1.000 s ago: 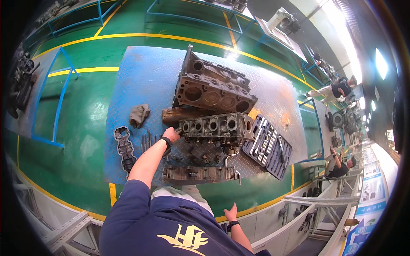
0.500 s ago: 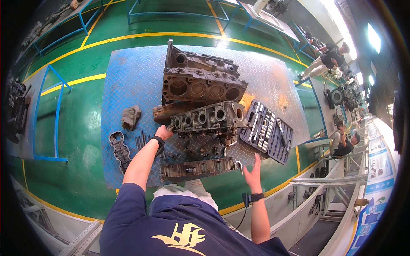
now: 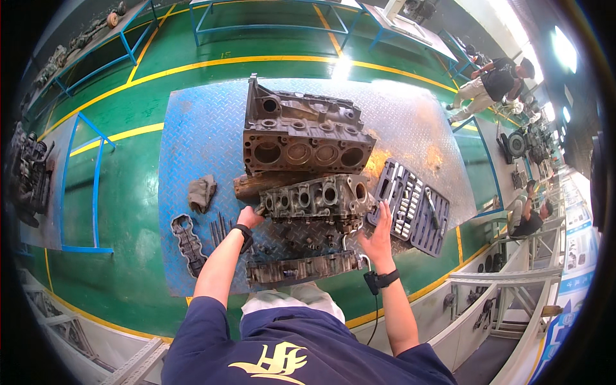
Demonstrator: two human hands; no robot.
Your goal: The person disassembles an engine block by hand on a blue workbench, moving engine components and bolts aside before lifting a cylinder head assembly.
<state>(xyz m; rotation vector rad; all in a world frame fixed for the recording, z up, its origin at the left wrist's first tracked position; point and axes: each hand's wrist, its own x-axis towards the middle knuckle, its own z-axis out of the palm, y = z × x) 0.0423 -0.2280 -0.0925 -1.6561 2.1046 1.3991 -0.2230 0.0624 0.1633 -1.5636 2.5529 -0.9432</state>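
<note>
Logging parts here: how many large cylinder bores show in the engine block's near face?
4, across the engine block: dark left-end bore, lighter left-middle bore, lighter right-middle bore, dark right-end bore. None looks hidden.

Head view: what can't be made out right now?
All in the head view:
- Left hand: exact fingertip contact at the cylinder head, hidden by the hand itself.
- Right hand: whether it touches the cylinder head; the overhead angle hides any gap.
- Wooden block: partly hidden by the cylinder head.
- Small dark parts: too small and shaded to identify.
</note>
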